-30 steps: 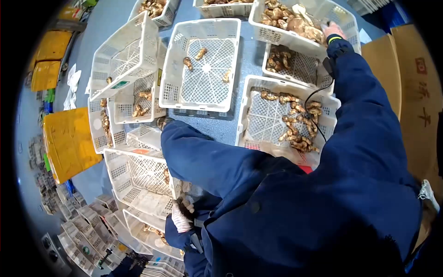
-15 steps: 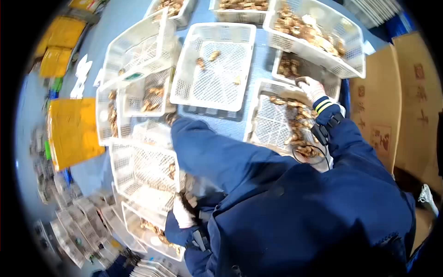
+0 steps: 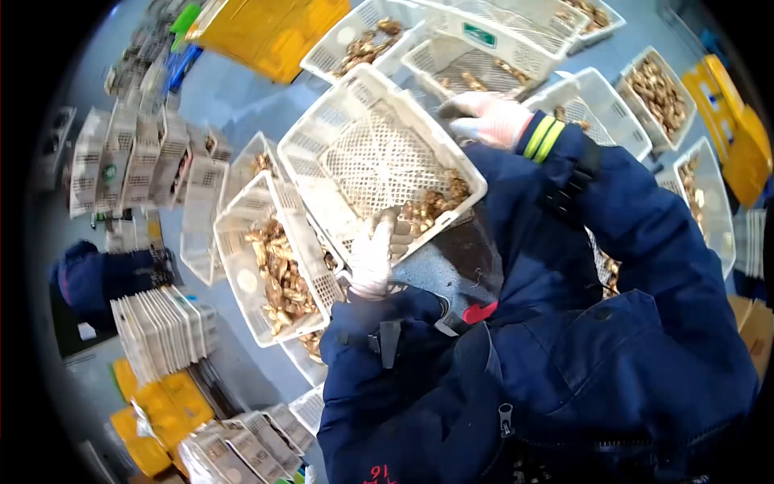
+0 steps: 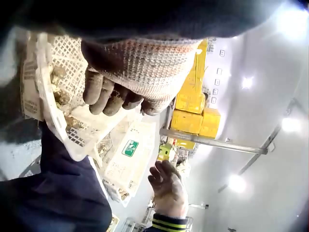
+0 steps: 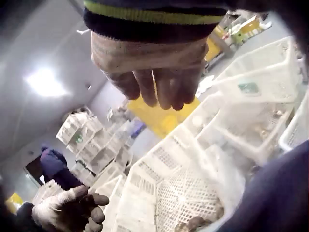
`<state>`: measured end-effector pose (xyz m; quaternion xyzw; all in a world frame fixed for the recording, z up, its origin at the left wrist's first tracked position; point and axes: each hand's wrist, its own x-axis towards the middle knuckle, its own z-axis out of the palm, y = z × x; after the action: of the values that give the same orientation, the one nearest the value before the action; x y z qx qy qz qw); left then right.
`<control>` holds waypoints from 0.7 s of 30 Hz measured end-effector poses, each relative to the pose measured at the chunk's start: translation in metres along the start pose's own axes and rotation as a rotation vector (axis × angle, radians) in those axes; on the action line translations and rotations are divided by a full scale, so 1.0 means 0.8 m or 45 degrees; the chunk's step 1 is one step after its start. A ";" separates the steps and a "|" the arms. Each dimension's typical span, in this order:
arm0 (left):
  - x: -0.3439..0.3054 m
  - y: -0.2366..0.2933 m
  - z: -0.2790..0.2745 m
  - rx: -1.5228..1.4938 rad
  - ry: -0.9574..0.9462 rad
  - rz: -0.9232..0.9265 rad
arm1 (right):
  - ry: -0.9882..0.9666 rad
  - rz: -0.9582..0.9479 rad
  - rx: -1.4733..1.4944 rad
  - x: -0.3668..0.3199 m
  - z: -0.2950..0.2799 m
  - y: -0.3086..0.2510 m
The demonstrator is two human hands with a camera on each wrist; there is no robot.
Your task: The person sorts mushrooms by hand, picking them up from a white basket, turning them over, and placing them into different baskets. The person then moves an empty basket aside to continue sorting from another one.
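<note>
In the head view a white perforated basket [image 3: 379, 157] holds a cluster of brown mushrooms [image 3: 435, 206] in its near right corner. My gloved left hand [image 3: 375, 254] is over its near wall, fingers loosely bent; the left wrist view shows the hand [image 4: 140, 72] with dark fingertips and nothing visible in it. Beyond the basket's right corner is my gloved right hand [image 3: 493, 119], fingers extended and slightly bent, and the right wrist view shows the hand [image 5: 152, 72] above the basket [image 5: 186, 193], apparently empty. Whether either hand touches the basket I cannot tell.
A basket full of mushrooms [image 3: 278, 278] stands at the left, with more baskets [image 3: 476, 60] beyond and at the right. Stacked baskets [image 3: 165, 331], yellow crates [image 3: 165, 411] and another person in dark clothing [image 3: 105, 278] are farther left.
The view has swung left toward the baskets there. My right hand has left the mushroom basket on the right and come over near the left hand, which has opened out over the basket's wall.
</note>
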<state>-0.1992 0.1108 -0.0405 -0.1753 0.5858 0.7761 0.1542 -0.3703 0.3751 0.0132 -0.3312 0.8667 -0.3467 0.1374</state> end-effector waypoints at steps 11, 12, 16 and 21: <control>0.005 -0.046 -0.102 0.116 0.363 0.186 | -1.095 0.412 -0.709 0.108 0.277 0.044; -0.001 -0.038 -0.097 0.105 0.333 0.179 | -1.019 0.392 -0.701 0.110 0.293 0.056; -0.009 -0.021 -0.098 0.046 0.342 0.054 | -1.024 0.320 -0.731 0.132 0.269 0.044; -0.007 -0.041 -0.108 0.395 0.321 0.474 | -0.604 -0.427 0.257 0.144 0.220 -0.015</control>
<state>-0.1714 0.0359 -0.0880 -0.1341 0.7344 0.6641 -0.0405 -0.3675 0.2016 -0.1066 -0.5260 0.7050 -0.3618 0.3090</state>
